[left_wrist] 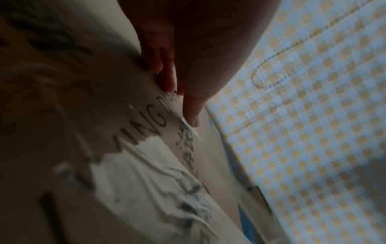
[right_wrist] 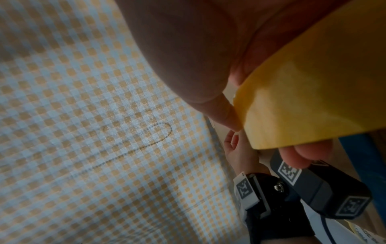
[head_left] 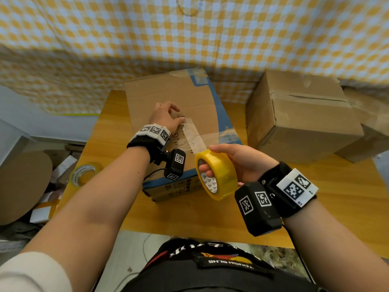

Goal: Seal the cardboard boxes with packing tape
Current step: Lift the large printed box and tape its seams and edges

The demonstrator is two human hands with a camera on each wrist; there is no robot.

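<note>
Head view shows a flat box (head_left: 174, 106) lying on the table (head_left: 328, 199), its far end toward the checked cloth (head_left: 231, 34). The left hand (head_left: 166, 116) rests on the box top with fingers spread and fairly straight, pressing down the free end of a clear tape strip (head_left: 193, 135). It grasps nothing; it serves as an anchor, so that the strip stays stuck while more is drawn off. The left wrist view agrees: fingertips (left_wrist: 193, 118) lie flat on printed cardboard.

The right hand (head_left: 240, 163) grasps the yellow tape roll (head_left: 216, 173), fingers hooked through its core and thumb over the outer face. It holds the roll up just off the near edge of the box, so the strip runs taut from roll to anchor. Holding through the core probably lets the roll turn as tape pays out. In the right wrist view the roll fills the upper right, with a thumb (right_wrist: 225, 115) against its rim.

So the strip lies between the two hands, its far end under the left fingers and its near end joined to the roll. It appears to run along the middle of the top, likely over the seam, though the seam itself is hard to make out.

A second box (head_left: 303, 119) stands to the right on the table, apart from both hands. A spare roll (head_left: 84, 173) lies at the table's left edge.
</note>
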